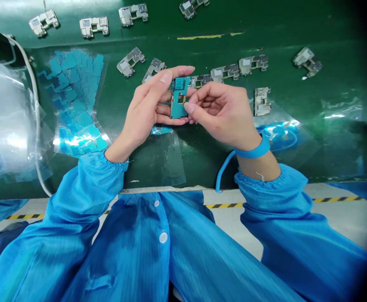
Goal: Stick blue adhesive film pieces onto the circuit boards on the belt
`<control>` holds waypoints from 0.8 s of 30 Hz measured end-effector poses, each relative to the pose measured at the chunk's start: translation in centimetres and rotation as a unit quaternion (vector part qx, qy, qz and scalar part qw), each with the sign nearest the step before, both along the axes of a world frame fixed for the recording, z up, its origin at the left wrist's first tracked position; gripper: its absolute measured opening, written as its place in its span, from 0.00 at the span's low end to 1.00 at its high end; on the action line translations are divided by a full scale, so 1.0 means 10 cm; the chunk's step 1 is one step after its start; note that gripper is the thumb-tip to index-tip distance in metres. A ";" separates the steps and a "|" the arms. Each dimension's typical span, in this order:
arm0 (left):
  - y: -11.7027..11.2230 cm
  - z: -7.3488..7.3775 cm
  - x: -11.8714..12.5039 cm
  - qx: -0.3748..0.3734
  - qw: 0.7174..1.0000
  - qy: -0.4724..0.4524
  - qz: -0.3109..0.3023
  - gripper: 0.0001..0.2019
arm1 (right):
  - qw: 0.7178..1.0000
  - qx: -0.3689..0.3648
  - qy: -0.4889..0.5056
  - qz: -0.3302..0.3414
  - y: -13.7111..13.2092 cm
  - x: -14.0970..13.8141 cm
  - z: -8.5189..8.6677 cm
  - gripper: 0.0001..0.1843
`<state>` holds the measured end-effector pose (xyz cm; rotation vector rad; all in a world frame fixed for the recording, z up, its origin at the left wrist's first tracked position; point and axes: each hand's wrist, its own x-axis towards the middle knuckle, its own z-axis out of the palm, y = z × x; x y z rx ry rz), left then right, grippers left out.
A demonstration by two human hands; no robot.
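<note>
Brightly lit. Glare on clear plastic (pixel 13 113) at left and lower blue film pieces (pixel 73 105); pale sheen on table (pixel 72 10), upper left, dimmer at near edge. Right border falls to curved black. Markings on teal board (pixel 179 110) too soft to read.

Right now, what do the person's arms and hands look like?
The left hand and right hand wear no gloves. Both arms have loose, shiny blue sleeves with gathered cuffs. Around the right wrist goes a blue wrist strap, with a coiled blue cord leading to it.
</note>
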<state>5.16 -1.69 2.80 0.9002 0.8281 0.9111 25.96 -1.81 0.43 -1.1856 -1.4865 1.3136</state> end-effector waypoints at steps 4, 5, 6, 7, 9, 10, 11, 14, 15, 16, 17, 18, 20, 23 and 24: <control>-0.01 -0.01 0.00 0.008 1.000 -0.015 0.006 0.17 | 1.000 0.004 0.003 0.003 0.00 0.00 0.00 0.22; -0.01 -0.01 0.00 0.008 1.000 -0.018 0.006 0.16 | 1.000 0.007 0.001 0.005 0.00 0.00 0.00 0.23; -0.01 0.00 0.00 0.006 1.000 -0.018 0.006 0.16 | 1.000 0.010 -0.001 0.006 0.01 0.01 0.00 0.23; -0.01 0.00 0.00 0.005 1.000 -0.016 0.006 0.16 | 1.000 0.011 -0.004 0.006 0.01 0.01 0.00 0.23; -0.01 0.02 0.00 0.003 1.000 -0.011 0.007 0.16 | 1.000 0.011 -0.008 0.004 0.01 0.01 0.01 0.22; -0.01 0.03 0.00 0.001 1.000 -0.006 0.008 0.16 | 1.000 0.010 -0.008 0.003 0.01 0.01 0.01 0.22; -0.01 0.03 -0.01 -0.002 1.000 0.002 0.007 0.16 | 1.000 0.009 -0.008 0.002 0.01 0.01 0.01 0.22; -0.01 0.05 -0.01 -0.005 1.000 0.030 0.003 0.18 | 1.000 0.002 -0.006 0.000 0.01 0.00 0.02 0.20; -0.01 0.06 -0.02 -0.004 0.999 0.035 0.003 0.19 | 1.000 0.000 -0.007 0.000 0.00 0.00 0.03 0.20; -0.01 0.06 -0.02 -0.004 0.999 0.038 0.002 0.19 | 1.000 -0.001 -0.007 0.000 0.00 0.00 0.03 0.20; -0.01 0.07 -0.02 -0.003 0.999 0.039 0.002 0.19 | 1.000 -0.002 -0.006 -0.001 0.00 -0.01 0.04 0.19; -0.02 0.07 -0.02 -0.003 0.999 0.038 0.003 0.18 | 1.000 -0.002 -0.003 0.000 -0.01 -0.01 0.04 0.19; -0.03 0.07 -0.01 -0.003 1.000 0.029 0.005 0.18 | 1.000 0.001 0.003 0.000 -0.01 -0.01 0.05 0.20; -0.04 0.07 0.00 -0.004 1.000 0.011 0.013 0.16 | 1.000 0.004 0.004 -0.001 -0.01 -0.02 0.06 0.20; -0.03 0.06 0.00 -0.006 1.000 0.006 0.014 0.15 | 1.000 0.006 0.003 -0.002 -0.01 -0.02 0.06 0.21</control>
